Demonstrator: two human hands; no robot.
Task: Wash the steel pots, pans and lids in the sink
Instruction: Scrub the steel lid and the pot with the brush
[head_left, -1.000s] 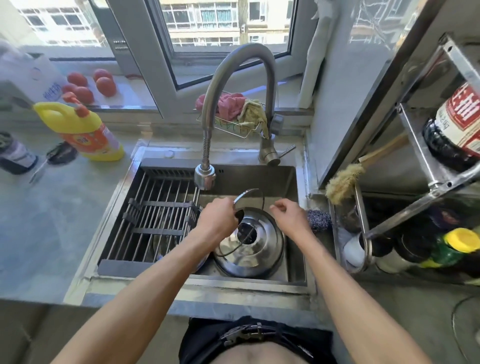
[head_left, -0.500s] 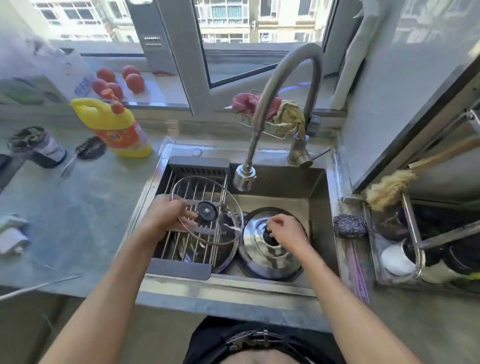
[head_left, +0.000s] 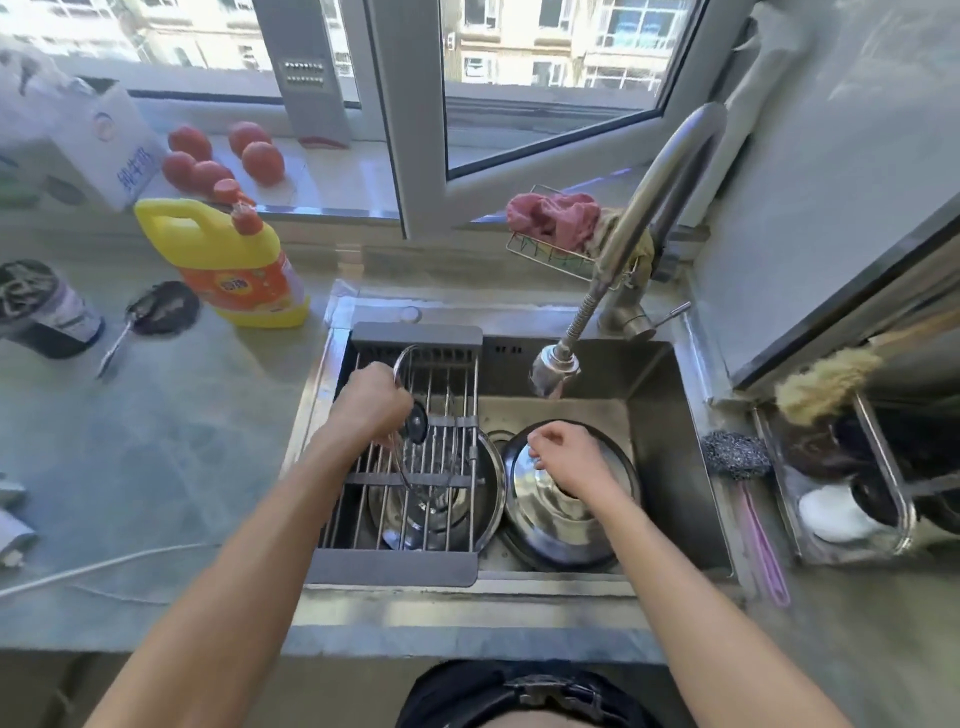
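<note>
The round glass lid with a steel rim and black knob (head_left: 415, 423), flat over the rack half a second ago, now stands tipped on edge on the sliding wire drying rack (head_left: 452, 395), gripped by the left hand (head_left: 371, 405). The right hand (head_left: 563, 452), fingers curled, has let go of the knob and rests on the domed steel lid (head_left: 550, 519) in the steel sink (head_left: 670, 415). A steel pan (head_left: 485, 499) sits under the rack.

You are seeing blue Chinese characters on the white carton (head_left: 111, 150) by the window, probably 纯牛奶. The yellow bottle (head_left: 228, 265) is carrying an orange label, too blurred to read.
</note>
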